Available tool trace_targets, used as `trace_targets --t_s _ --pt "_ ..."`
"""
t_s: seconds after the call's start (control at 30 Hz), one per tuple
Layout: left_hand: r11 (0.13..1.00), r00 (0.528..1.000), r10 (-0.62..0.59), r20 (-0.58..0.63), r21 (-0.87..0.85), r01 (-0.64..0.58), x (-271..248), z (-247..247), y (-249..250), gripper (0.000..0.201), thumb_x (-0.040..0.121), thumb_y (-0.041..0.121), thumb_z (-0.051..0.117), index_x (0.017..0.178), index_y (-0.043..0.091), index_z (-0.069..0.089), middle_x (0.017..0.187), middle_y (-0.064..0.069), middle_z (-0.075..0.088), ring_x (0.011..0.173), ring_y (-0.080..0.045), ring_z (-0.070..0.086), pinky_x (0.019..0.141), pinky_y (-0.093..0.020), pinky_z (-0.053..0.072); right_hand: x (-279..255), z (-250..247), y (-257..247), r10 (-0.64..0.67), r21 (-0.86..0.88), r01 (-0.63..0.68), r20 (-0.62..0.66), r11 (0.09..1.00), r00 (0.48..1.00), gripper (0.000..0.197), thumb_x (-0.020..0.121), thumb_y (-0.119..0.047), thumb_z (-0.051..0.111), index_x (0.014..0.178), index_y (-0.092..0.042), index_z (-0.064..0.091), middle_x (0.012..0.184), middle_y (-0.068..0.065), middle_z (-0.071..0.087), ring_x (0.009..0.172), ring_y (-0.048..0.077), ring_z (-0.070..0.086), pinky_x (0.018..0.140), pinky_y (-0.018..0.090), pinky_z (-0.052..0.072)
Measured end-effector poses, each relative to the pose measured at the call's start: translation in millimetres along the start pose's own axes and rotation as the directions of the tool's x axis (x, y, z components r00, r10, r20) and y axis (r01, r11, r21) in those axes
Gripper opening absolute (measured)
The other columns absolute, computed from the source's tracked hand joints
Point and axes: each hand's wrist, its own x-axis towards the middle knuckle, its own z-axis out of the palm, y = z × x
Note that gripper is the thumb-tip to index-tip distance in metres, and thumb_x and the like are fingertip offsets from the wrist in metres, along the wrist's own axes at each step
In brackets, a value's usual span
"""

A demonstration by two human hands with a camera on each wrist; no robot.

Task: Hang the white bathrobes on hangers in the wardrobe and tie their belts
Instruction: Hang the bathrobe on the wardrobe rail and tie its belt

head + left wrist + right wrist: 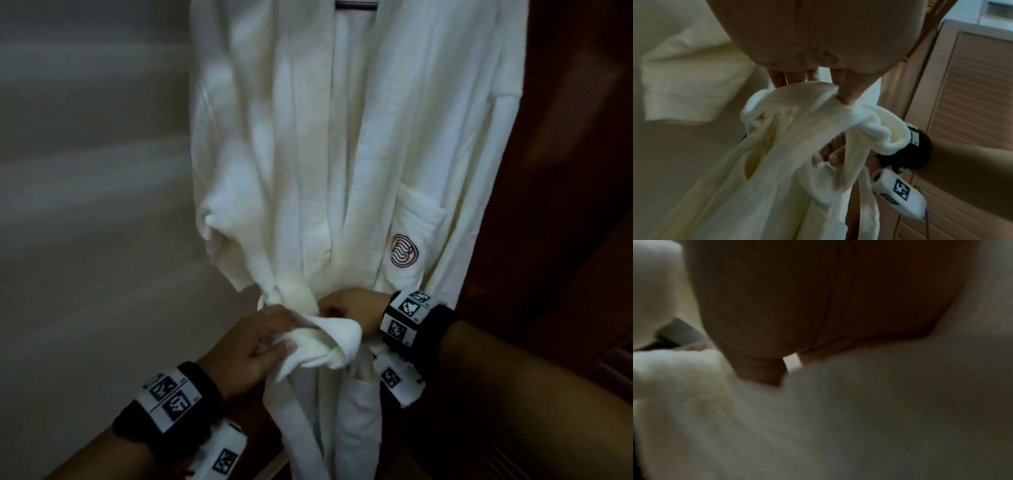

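Observation:
A white bathrobe (359,137) with a red emblem on its pocket hangs from a dark hanger (356,4) at the top of the head view. Its white belt (329,346) is bunched at the waist, with loose ends hanging down. My left hand (263,339) pinches a fold of the belt between thumb and fingers. My right hand (349,308) is at the waist just right of it, fingers curled around the belt behind the bunch. In the left wrist view the belt (838,116) loops over the right hand (830,155). The right wrist view is blurred, filled with white cloth (859,418).
A pale wall (96,171) lies left of the robe. Dark brown wood of the wardrobe (565,171) stands to the right. The left wrist view shows a louvred wooden door (972,97) and a robe sleeve (690,81).

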Motion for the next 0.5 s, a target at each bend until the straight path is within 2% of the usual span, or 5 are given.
trace_targets --t_s 0.17,0.23,0.3,0.4,0.5 --pt "0.991 0.996 -0.017 0.089 0.137 0.005 2.7 11.0 -5.1 0.018 0.093 0.034 0.052 0.097 0.025 0.068 0.139 0.006 0.042 0.091 -0.007 0.062 0.085 -0.03 0.047 -20.2 10.6 -3.3 0.08 -0.009 -0.08 0.208 0.997 0.975 0.024 0.094 -0.018 0.058 0.108 -0.001 0.067 0.099 0.01 0.064 0.088 0.018 0.055 0.08 0.026 0.038" --pt "0.983 0.977 -0.077 0.2 0.18 0.041 7.1 15.2 -8.4 0.016 0.093 0.033 0.049 0.095 0.029 0.065 0.114 0.016 0.061 0.09 -0.004 0.063 0.08 -0.028 0.046 -25.2 13.0 2.2 0.065 0.103 -0.065 0.009 0.993 0.998 0.017 0.091 -0.013 0.057 0.097 -0.008 0.072 0.095 0.008 0.071 0.082 0.018 0.061 0.076 0.026 0.043" --pt "0.972 0.945 -0.123 0.302 0.231 0.052 10.5 19.5 -13.5 0.009 0.094 0.029 0.049 0.089 0.032 0.057 0.08 0.02 0.06 0.075 -0.001 0.059 0.069 -0.026 0.043 -30.5 12.7 14.8 0.114 0.429 -0.007 -0.223 0.903 0.968 0.026 0.085 0.0 0.058 0.081 -0.021 0.073 0.083 0.001 0.073 0.077 0.012 0.067 0.079 0.028 0.053" --pt "0.976 0.949 -0.102 0.299 0.214 0.038 15.1 23.7 -19.6 0.011 0.094 0.03 0.048 0.094 0.031 0.06 0.086 0.018 0.056 0.082 -0.004 0.059 0.074 -0.031 0.047 -41.6 17.4 31.8 0.24 0.548 0.114 -0.531 0.829 0.812 0.035 0.079 0.008 0.058 0.077 -0.026 0.067 0.078 -0.005 0.07 0.074 0.008 0.066 0.078 0.028 0.055" --pt "0.994 0.964 -0.053 0.262 0.107 0.025 22.0 26.7 -18.4 0.026 0.093 0.034 0.047 0.104 0.021 0.067 0.113 0.008 0.053 0.106 -0.011 0.056 0.09 -0.035 0.046 -55.5 38.6 44.1 0.286 0.402 0.107 -0.79 0.909 0.542 0.026 0.073 0.005 0.057 0.077 -0.02 0.062 0.081 -0.006 0.062 0.074 0.003 0.057 0.073 0.018 0.044"
